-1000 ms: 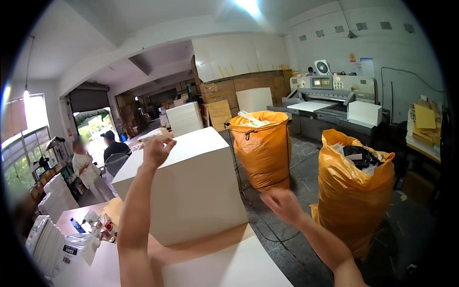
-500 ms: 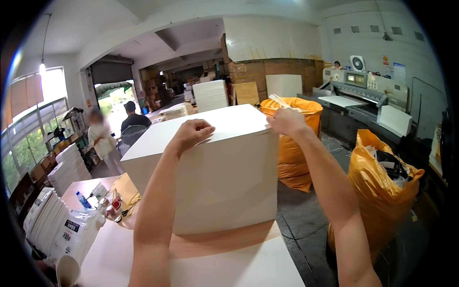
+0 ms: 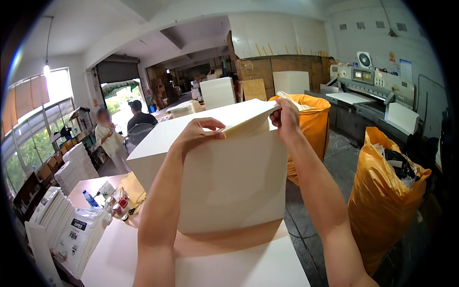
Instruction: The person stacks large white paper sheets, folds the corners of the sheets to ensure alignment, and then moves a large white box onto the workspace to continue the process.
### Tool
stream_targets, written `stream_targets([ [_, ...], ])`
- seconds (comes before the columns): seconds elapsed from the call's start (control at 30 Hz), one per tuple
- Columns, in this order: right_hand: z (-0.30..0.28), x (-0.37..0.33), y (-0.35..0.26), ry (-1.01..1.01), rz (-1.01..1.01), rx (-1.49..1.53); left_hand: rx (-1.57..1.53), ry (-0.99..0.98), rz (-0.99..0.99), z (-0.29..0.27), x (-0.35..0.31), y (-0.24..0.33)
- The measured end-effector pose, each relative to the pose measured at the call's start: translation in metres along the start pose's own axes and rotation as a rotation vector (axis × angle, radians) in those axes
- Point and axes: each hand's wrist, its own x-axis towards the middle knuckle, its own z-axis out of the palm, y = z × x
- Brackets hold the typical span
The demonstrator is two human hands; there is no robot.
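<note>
A tall stack of large white paper sheets stands on the table before me. My right hand is closed on the near right corner of the top sheet and holds it raised, so a gap shows under its near edge. At that same edge, farther left, my left hand pinches the paper between thumb and bent fingers. Whether one sheet or a few are lifted, I cannot tell.
Flat white sheets lie on the table nearest me. Orange sacks stand on the floor at right, before a cutting machine. At left are jars, a blue-labelled bottle and wrapped bundles. Two people are beyond the stack.
My right hand has risen slightly with the sheet's corner, opening a gap above the stack. My left hand has shifted right along the near edge, its thumb now at the paper.
</note>
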Motion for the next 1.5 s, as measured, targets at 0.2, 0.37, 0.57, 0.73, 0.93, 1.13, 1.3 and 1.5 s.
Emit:
stream_targets([
  [0.2,-0.001,-0.003,-0.002,0.006,0.007,-0.006,-0.052,0.012,0.026,0.003,0.001,-0.001],
  [0.37,-0.007,0.000,-0.002,-0.036,0.014,-0.070,-0.144,0.023,-0.023,0.004,-0.002,0.003],
  [0.57,-0.022,0.014,-0.007,0.079,0.042,-0.278,-0.123,0.014,0.059,0.006,0.010,-0.006],
  [0.73,-0.089,-0.086,-0.044,-0.011,-0.342,-0.480,0.143,0.222,0.058,0.000,0.002,-0.004],
  [0.93,-0.253,-0.272,-0.065,0.161,-0.257,-0.843,0.694,0.595,0.536,0.020,-0.074,0.083],
  [1.13,-0.337,-0.420,-0.043,0.289,0.269,-0.719,0.698,0.565,0.731,0.136,-0.289,0.118],
  [1.3,-0.371,-0.475,0.011,0.125,0.558,-0.300,0.504,0.358,0.423,0.252,-0.465,0.099],
  [1.5,-0.386,-0.491,0.012,-0.001,1.104,-0.252,0.335,0.173,0.270,0.360,-0.567,0.065],
])
